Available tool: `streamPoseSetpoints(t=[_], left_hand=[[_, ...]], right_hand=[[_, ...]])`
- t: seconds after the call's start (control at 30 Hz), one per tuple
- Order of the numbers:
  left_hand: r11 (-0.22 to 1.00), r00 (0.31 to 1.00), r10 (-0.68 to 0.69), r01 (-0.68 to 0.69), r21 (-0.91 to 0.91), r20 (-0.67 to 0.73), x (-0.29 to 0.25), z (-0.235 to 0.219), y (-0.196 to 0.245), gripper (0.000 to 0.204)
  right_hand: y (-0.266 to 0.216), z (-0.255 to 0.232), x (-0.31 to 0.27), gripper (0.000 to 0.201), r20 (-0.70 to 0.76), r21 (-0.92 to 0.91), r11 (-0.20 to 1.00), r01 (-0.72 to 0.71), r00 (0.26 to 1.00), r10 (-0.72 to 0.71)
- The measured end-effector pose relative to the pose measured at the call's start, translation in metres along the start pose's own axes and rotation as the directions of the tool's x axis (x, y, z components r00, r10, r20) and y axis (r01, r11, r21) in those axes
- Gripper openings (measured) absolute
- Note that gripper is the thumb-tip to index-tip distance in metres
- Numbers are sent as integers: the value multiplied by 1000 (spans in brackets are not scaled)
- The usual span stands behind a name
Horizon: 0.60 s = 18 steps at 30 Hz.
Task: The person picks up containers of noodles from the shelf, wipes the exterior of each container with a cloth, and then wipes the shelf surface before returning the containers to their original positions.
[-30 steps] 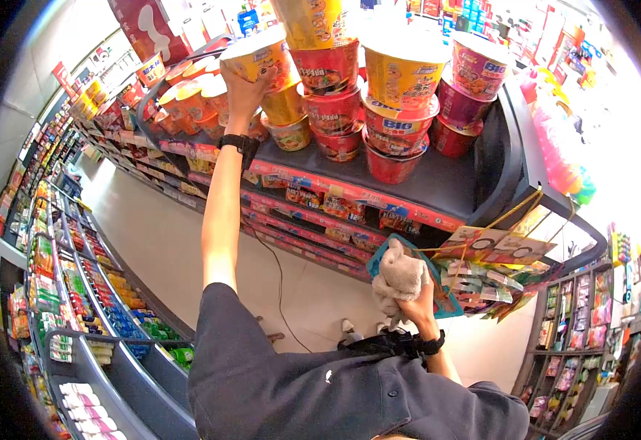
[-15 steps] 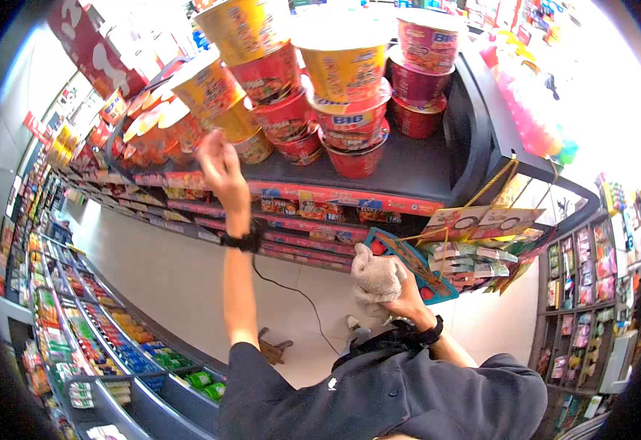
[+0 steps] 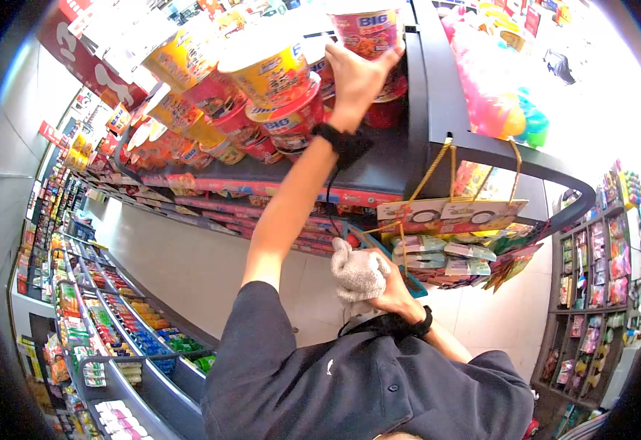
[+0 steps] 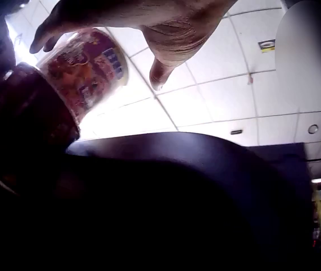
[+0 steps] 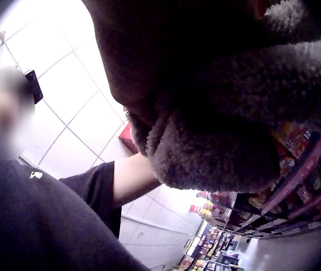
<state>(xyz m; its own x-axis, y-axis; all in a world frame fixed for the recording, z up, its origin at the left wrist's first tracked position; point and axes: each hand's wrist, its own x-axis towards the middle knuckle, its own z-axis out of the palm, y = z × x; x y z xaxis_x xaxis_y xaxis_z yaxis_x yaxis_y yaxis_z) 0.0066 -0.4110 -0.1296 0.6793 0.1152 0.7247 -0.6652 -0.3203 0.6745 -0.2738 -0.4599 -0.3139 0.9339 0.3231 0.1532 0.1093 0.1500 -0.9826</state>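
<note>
My left hand (image 3: 359, 82) reaches over the display shelf to a pink-purple instant noodle tub (image 3: 369, 31) marked BIG, which tops a stack at the right end. Its thumb and fingers are spread on either side of the tub. In the left wrist view the thumb stands apart from that noodle tub (image 4: 87, 73), while the fingers overlap its upper edge. Low in front of the body, my right hand (image 3: 391, 287) grips a bunched grey fluffy towel (image 3: 359, 274). That towel (image 5: 205, 155) fills much of the right wrist view and hides most of the fingers.
Stacked yellow and red noodle tubs (image 3: 269, 77) stand to the left along the shelf (image 3: 364, 170). A black rail (image 3: 577, 194) curves round the shelf's right end, with hanging packets (image 3: 445, 253) below. Snack racks (image 3: 126, 308) line the aisle at left.
My left hand has left the yellow tub and moved right to the pink-purple one at the shelf's end. The right hand keeps the towel low. The head view has shifted right.
</note>
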Motion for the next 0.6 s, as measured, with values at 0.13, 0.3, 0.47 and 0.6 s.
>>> streamPoseSetpoints(t=[0.13, 0.3, 0.47, 0.6], left_hand=[[973, 979, 199, -192, 127, -38, 44, 27, -43, 134], [984, 991, 133, -131, 119, -11, 57, 35, -56, 136], [978, 981, 193, -192, 81, -4, 55, 30, -52, 122], [915, 920, 386, -372, 154, -71, 22, 13, 3, 120]], right_hand=[[17, -19, -13, 58, 25, -27, 993, 118, 993, -117], [14, -36, -17, 55, 50, 19, 995, 94, 994, -94], [3, -49, -14, 53, 53, 29, 999, 17, 998, -19], [1, -54, -8, 53, 42, 41, 998, 47, 998, -49]])
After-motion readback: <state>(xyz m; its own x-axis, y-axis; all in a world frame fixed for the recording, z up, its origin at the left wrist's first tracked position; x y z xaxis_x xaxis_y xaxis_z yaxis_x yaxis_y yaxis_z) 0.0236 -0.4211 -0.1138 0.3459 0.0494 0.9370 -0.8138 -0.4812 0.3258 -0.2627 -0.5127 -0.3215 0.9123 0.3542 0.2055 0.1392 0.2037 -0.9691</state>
